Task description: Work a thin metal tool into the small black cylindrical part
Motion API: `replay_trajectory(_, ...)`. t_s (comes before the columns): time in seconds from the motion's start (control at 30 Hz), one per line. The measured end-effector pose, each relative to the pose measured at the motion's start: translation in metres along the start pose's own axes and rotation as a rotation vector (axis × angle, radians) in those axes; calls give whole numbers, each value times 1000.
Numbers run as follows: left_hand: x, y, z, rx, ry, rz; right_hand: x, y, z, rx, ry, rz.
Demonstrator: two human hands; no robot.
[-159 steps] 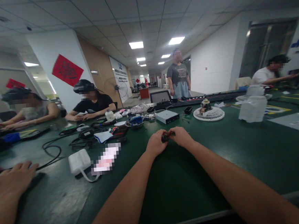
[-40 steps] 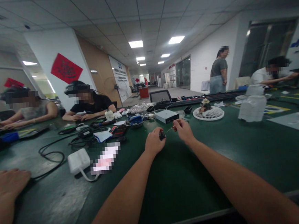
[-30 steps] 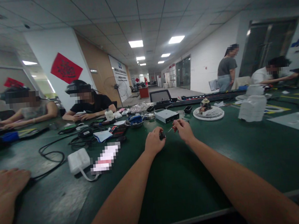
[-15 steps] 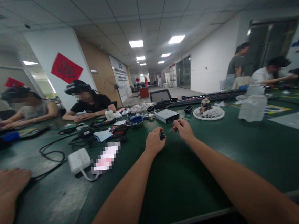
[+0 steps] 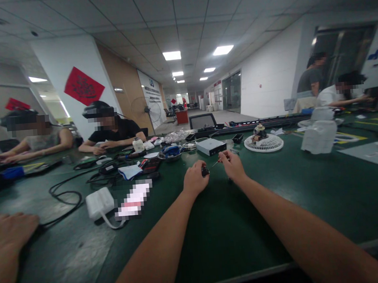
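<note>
My left hand (image 5: 194, 179) is closed around a small black part (image 5: 205, 171), mostly hidden by the fingers, just above the green table. In my right hand (image 5: 233, 166) is a screwdriver, gripped by its reddish handle (image 5: 222, 157). Its thin shaft (image 5: 214, 163) slants down to the left toward the black part, with a small gap visible between them. Behind both hands lies a grey metal optical drive (image 5: 210, 146). A small black tray (image 5: 237, 138) stands beyond it to the right.
A white fan grille with a motor (image 5: 263, 141) and a white plastic housing (image 5: 319, 136) are on the right. To the left lie a white adapter (image 5: 100, 202), black cables (image 5: 70, 192) and a metal bowl (image 5: 171, 154). Another person's hand (image 5: 11, 234) rests at the left edge.
My right hand has shifted very slightly, with the screwdriver still in it. The left hand holds almost the same place. In the background at right, a standing person has moved to the right.
</note>
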State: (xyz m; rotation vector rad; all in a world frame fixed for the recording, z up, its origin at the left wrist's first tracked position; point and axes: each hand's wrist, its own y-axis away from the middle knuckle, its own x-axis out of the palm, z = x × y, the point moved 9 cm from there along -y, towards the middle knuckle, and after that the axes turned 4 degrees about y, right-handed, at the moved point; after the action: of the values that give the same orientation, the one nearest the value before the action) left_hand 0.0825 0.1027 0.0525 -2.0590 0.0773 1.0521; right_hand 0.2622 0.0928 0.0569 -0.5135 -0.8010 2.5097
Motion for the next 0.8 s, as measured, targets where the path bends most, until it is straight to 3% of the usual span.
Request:
replay_trajectory(0.1, 1, 0, 0, 6, -12, 4, -17, 1, 24, -154, 234, -138)
replay_trajectory(0.2, 2, 0, 2, -10, -15, 12, -11, 0, 42, -261, 466, -21)
replay_trajectory(0.23, 3, 0, 2, -16, -17, 18, -6, -2, 39, -223, 589, 73)
replay_trajectory(0.3, 4, 0, 3, -27, -21, 27, 3, -1, 14, 1, 891, 308)
replay_trajectory(0.37, 4, 0, 4, -35, -30, 34, 3, 4, -3, 143, 1002, 439)
replay_trajectory(0.53, 4, 0, 4, -37, -43, 29, 4, 17, -27, 292, 1089, 612)
replay_trajectory(0.8, 6, 0, 4, -34, -36, 48, 24, 18, -13, 124, 979, 549)
